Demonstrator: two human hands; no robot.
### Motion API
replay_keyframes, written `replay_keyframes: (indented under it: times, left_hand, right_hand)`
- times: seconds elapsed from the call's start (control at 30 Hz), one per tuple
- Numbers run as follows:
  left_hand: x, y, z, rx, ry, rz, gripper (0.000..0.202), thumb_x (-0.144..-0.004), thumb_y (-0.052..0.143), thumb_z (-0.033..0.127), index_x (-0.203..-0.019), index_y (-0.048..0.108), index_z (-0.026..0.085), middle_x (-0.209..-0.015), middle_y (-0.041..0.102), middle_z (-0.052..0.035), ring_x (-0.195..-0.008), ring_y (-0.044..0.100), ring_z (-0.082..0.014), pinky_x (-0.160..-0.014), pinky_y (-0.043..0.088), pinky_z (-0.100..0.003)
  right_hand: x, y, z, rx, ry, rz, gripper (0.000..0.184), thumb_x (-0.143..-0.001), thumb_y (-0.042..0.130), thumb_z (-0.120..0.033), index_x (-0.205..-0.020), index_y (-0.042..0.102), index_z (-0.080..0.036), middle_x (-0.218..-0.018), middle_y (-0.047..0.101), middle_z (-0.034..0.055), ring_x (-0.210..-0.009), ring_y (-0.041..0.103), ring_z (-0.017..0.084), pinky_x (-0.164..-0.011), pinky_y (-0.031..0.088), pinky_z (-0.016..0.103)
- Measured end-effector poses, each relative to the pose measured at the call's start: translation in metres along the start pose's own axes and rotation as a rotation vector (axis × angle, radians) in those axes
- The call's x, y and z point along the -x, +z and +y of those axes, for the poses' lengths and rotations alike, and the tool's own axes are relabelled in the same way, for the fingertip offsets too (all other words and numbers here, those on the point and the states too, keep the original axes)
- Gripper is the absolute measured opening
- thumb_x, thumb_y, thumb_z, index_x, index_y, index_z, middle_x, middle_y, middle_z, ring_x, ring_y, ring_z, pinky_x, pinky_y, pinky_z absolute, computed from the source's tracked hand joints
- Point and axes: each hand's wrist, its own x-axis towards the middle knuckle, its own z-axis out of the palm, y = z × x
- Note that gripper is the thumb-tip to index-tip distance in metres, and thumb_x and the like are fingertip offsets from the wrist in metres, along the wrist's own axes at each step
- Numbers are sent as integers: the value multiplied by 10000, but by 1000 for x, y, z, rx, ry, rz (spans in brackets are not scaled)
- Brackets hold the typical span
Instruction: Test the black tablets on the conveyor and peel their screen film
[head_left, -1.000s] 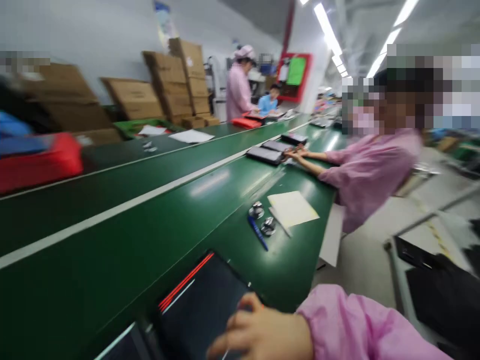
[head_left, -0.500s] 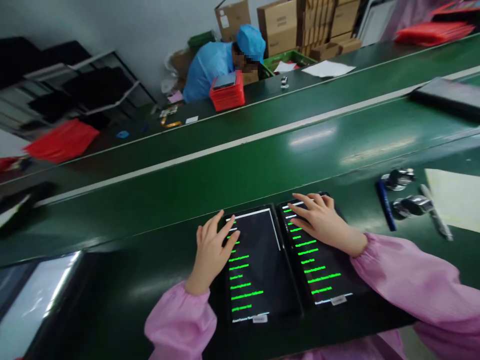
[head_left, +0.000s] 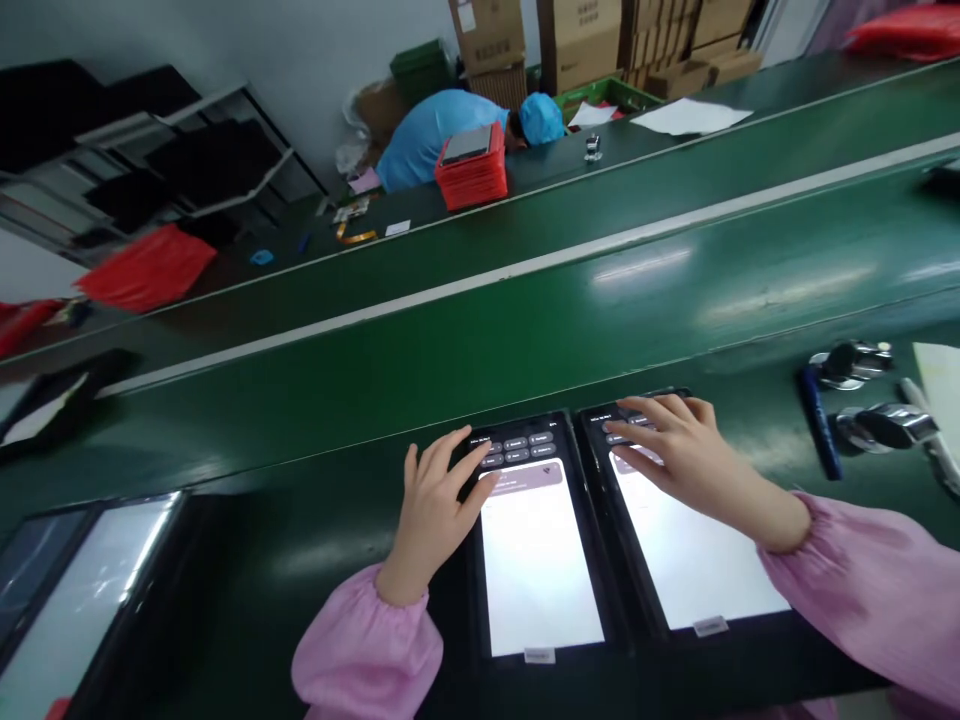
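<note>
"What are the grips doing?"

"The person's left grip (head_left: 431,515) and right grip (head_left: 690,455) are both open, with the fingers spread and nothing held. Each lies over the upper end of its own tablet. Whether the fingertips touch the glass or hover just above it is hard to tell."

"Where are the tablets?"

"Two black-framed tablets lie flat, just beside each other, on the green tabletop (head_left: 300,430). The left tablet (head_left: 536,570) is under the left grip and the right tablet (head_left: 694,540) is under the right grip. Each screen is mostly white, with small dark buttons and a pale pink banner near the fingers."

"What's around the grips?"

"Right of the right grip lie a blue pen (head_left: 819,425), two chrome metal parts (head_left: 885,428) and a sheet of pale paper (head_left: 939,390). Well left of the left grip is another dark tablet (head_left: 90,590), its screen glaring."

"And beyond them?"

"Across a second green belt (head_left: 600,215), a co-worker in a blue smock (head_left: 442,140) bends behind a red stack of trays (head_left: 471,175)."
</note>
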Motion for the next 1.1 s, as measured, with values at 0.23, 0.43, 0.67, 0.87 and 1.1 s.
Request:
replay_keyframes:
  times: [0.23,0.43,0.67,0.87,1.1]
  left_hand:
    - [5,1,1,-29,3,-38,308,-1049,523,379,-1235,750,285,-1319,698,-143,-1302,608,-360,-1149,359,-738]
    - [5,2,3,-6,-23,-68,321,-1049,518,383,-1273,729,292,-1311,701,-141,-1316,602,-363,-1172,306,-762]
    - [14,-7,3,160,-174,-66,368,-1056,487,464,-1350,669,338,-1489,579,-126,-1412,524,-368,-1190,289,-756]
    - [27,-7,3,703,-654,115,594,-919,622,686,-1324,640,252,-1466,595,-149,-1415,536,-324,-1194,433,-544]
    - [-27,32,2,915,-731,185,626,-958,455,720,-1247,656,202,-1389,663,-156,-1350,610,-288,-1114,526,-440]
  right_hand:
    - [1,8,3,3,-22,16,433,-1121,362,-345,-1073,783,-256,-1223,731,125,-1023,630,318,-823,372,457]
    - [1,12,7,-58,-15,6,362,-1092,434,-326,-1053,787,-258,-1202,742,121,-1015,648,318,-834,383,459]
    - [8,5,15,-105,44,35,453,-1117,347,-442,-1132,763,-262,-1275,720,137,-1042,665,327,-821,457,489]
    - [33,2,58,-491,533,101,567,-978,552,-678,-1346,671,-264,-1322,697,155,-1162,669,373,-862,578,533]
    - [16,17,61,-1031,758,153,524,-895,693,-657,-1294,687,-317,-1350,710,87,-1296,644,334,-1096,530,543]
